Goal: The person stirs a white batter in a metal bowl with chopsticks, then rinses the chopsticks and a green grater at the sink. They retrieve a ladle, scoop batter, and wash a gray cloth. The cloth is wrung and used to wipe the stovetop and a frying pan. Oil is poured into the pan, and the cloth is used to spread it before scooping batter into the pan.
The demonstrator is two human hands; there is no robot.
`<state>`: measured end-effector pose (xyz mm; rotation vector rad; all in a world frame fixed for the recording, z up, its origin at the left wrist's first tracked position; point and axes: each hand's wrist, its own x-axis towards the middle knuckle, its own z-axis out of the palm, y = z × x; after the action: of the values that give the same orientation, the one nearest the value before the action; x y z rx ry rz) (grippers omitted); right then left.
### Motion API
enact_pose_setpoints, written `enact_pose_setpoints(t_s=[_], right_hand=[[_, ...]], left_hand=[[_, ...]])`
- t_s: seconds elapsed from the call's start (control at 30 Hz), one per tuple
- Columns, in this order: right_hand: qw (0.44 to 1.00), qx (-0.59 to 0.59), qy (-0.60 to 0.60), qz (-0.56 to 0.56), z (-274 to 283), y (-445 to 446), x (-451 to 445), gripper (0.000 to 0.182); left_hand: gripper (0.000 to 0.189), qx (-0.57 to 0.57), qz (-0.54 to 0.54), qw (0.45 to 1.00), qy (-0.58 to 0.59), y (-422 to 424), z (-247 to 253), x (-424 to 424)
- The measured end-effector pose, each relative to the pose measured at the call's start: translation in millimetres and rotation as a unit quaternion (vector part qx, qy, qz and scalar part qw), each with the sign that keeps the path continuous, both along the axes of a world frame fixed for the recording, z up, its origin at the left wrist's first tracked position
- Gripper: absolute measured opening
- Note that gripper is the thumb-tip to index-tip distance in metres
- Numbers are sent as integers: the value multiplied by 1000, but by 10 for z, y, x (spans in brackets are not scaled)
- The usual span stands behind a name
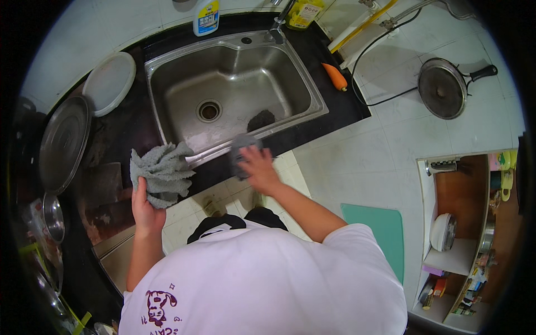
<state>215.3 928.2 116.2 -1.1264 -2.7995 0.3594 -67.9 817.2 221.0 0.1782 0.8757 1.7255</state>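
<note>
My left hand (146, 207) holds a bunched grey cloth (161, 173) above the black counter, left of the sink's front edge. Under my right hand (259, 167) is another grey cloth (243, 153), slightly blurred, at the front rim of the stainless steel sink (234, 75). The fingers of my right hand lie over this cloth; whether they grip it I cannot tell. A dark scouring pad (261, 120) lies inside the sink near its front wall. The drain (209, 111) shows to the left of the pad.
A carrot (335, 77) lies on the counter (301, 132) right of the faucet (277, 32). Behind the sink stand a spray bottle (207, 17) and a yellow bottle (305, 14). A white round lid (109, 83) and a glass lid (65, 144) are at the left. Shelves (454, 255) stand at the right.
</note>
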Motion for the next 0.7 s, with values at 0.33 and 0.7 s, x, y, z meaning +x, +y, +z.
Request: enact_pose_setpoints(t_s=[0.33,0.7], right_hand=[[944,108,24,-310,-240,1972,1758,35],[945,122,298,-53,564,3694,258,57]], left_hand=[[38,-11,-6,999,40,756,-15,470],[33,-84,-7,991,105,2106,241,1087]])
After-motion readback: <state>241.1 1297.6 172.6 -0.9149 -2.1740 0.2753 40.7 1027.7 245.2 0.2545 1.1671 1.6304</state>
